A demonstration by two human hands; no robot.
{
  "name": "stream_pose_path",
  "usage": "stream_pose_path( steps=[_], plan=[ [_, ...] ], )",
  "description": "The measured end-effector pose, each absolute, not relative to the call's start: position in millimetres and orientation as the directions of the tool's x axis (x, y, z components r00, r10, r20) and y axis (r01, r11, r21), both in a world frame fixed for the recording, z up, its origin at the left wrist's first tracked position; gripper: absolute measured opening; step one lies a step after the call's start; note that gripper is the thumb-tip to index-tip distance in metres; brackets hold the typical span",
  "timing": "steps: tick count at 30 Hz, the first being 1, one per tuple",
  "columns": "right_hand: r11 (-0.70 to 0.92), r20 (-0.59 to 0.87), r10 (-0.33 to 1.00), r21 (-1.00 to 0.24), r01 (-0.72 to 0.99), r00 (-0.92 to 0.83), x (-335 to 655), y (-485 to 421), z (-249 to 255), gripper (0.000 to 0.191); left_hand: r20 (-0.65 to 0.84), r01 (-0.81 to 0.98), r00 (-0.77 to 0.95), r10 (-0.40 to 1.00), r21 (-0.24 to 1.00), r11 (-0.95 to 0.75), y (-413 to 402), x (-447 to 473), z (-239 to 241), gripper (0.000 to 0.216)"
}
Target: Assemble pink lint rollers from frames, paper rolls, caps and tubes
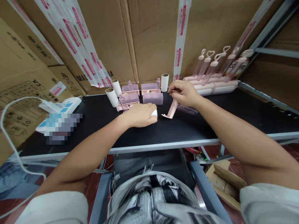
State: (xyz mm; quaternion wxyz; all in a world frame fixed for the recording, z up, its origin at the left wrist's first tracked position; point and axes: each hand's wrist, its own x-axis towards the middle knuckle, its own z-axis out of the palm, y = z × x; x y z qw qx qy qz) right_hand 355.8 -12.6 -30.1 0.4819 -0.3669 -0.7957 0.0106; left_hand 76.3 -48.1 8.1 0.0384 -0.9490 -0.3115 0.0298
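My left hand (142, 115) is closed round a small white roll (154, 114), whose end shows past the fingers. To its right, my right hand (185, 93) pinches the upper end of a pale pink L-shaped plastic piece (172, 109), tilted over the table. Below that hand lies a clear tube (187, 109). Just beyond my left hand are open pink cases with see-through lilac covers (153, 98). White rolls stand about them, one white roll (164, 82) at the back and another white roll (112, 97) at the left.
Pink tubes lie stacked (217, 87) at the back right, with several clear heart-topped tubes (213, 67) standing over them. A white power strip (72, 105) and cable sit at the left. Cardboard (151, 40) walls the back. The black table (140, 137) has a metal front edge.
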Motion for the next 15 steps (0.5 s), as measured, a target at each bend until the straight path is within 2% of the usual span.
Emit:
stream_pose_path(
  steps=[5,11,15],
  plan=[
    [0.747,0.763,0.582,-0.364,0.556,-0.282,355.0,-11.3,-31.6,0.018,0.023,0.596,0.798,0.602,-0.167,-0.785,-47.9,81.2,4.6,0.04],
    [0.741,0.747,0.599,-0.379,0.554,-0.29,352.5,-10.3,-32.9,0.017,0.012,0.617,0.775,0.632,-0.237,-0.751,-44.2,89.1,-1.9,0.048],
    [0.732,0.735,0.615,-0.397,0.553,-0.287,351.8,-11.5,-32.0,0.016,0.007,0.659,0.742,0.67,-0.189,-0.728,-42.7,89.7,1.7,0.051]
  ],
)
